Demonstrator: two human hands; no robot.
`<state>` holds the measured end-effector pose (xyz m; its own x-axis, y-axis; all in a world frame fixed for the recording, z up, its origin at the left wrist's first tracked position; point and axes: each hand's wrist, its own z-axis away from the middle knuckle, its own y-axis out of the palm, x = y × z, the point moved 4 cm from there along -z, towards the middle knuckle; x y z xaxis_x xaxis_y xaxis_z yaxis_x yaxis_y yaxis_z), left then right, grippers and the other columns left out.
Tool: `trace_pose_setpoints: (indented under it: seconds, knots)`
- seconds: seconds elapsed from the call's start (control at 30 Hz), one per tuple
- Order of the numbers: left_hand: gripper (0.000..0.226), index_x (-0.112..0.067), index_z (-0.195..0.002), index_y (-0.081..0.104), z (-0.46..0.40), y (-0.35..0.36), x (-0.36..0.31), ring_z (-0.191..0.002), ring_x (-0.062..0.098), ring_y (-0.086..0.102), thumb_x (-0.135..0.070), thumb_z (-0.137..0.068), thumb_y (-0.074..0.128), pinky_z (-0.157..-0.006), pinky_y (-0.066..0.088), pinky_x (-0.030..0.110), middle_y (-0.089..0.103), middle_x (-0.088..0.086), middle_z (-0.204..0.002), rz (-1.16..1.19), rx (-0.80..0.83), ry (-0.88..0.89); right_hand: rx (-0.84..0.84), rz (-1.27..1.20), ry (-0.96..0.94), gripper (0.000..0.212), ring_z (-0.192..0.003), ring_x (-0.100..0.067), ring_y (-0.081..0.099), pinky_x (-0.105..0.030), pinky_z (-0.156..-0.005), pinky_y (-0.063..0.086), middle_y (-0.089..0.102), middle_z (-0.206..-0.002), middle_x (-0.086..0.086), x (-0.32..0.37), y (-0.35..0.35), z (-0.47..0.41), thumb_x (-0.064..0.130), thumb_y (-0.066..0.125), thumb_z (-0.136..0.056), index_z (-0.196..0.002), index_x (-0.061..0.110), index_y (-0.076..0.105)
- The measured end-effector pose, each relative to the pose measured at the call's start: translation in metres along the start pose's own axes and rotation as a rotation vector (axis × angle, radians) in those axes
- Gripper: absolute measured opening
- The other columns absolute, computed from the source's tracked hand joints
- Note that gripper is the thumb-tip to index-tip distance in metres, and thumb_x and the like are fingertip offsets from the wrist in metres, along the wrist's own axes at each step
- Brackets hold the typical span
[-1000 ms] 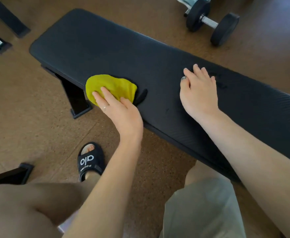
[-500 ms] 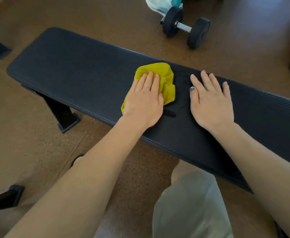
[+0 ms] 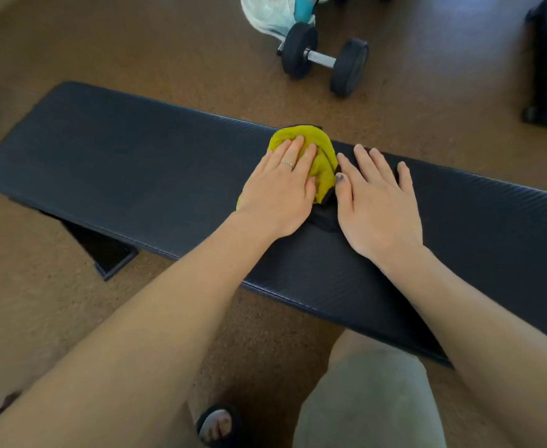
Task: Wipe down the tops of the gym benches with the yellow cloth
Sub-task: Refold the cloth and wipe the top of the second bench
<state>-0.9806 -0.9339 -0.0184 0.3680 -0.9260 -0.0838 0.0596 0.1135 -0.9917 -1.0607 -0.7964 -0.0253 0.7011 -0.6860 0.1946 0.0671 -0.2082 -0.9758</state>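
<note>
On a brown cork-like floor with a dumbbell beyond, the black padded tabletop carries a crumpled yellow cloth mid-length, pressed under the flat, released left hand; the right hand rests flat, empty.

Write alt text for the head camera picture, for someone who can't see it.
A person's left hand presses a yellow cloth flat on a black gym bench, the right hand resting open beside it. A dumbbell lies on the brown floor beyond.
</note>
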Motion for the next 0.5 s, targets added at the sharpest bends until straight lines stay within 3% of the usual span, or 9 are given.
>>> trace_pose_setpoints:
  seconds: [0.13,0.23,0.33,0.5]
  knots:
    - [0.062,-0.014,-0.165,0.011,-0.017,-0.003,-0.004,-0.16,0.026,0.004,-0.041,-0.11,0.023,-0.129,0.005,0.043,0.006,0.01,-0.173,0.004,0.029,0.019,-0.02,-0.056,0.024,0.062,-0.155,-0.019,0.019,-0.047,-0.127,0.014,0.028,-0.166,-0.002,-0.001,-0.002,0.002,0.043,0.009,-0.106,-0.158,0.019,0.033]
    - [0.064,-0.016,-0.165,0.012,0.028,-0.003,-0.006,-0.16,0.024,0.003,-0.045,-0.109,0.025,-0.128,-0.001,0.039,0.006,0.007,-0.173,0.036,0.037,0.067,-0.073,-0.108,0.111,0.062,-0.154,-0.022,0.023,-0.044,-0.127,0.016,0.033,-0.164,-0.007,-0.007,-0.005,0.005,0.04,0.011,-0.106,-0.156,0.012,0.038]
    - [0.07,-0.021,-0.165,0.015,0.075,-0.003,-0.007,-0.16,0.022,0.007,-0.053,-0.103,0.015,-0.126,-0.004,0.034,0.01,0.003,-0.173,0.041,0.038,0.169,-0.106,-0.125,0.182,0.062,-0.152,-0.025,0.028,-0.044,-0.126,0.019,0.037,-0.161,-0.009,-0.01,-0.006,0.004,0.04,0.012,-0.107,-0.153,0.01,0.042]
    - [0.071,-0.022,-0.165,0.016,0.043,0.0,-0.001,-0.159,0.024,0.009,-0.055,-0.101,0.01,-0.129,0.004,0.039,0.012,0.005,-0.172,0.016,0.045,0.241,-0.107,-0.1,0.202,0.058,-0.152,-0.023,0.03,-0.043,-0.126,0.02,0.04,-0.16,-0.008,-0.009,-0.004,0.001,0.039,0.015,-0.109,-0.151,0.011,0.045]
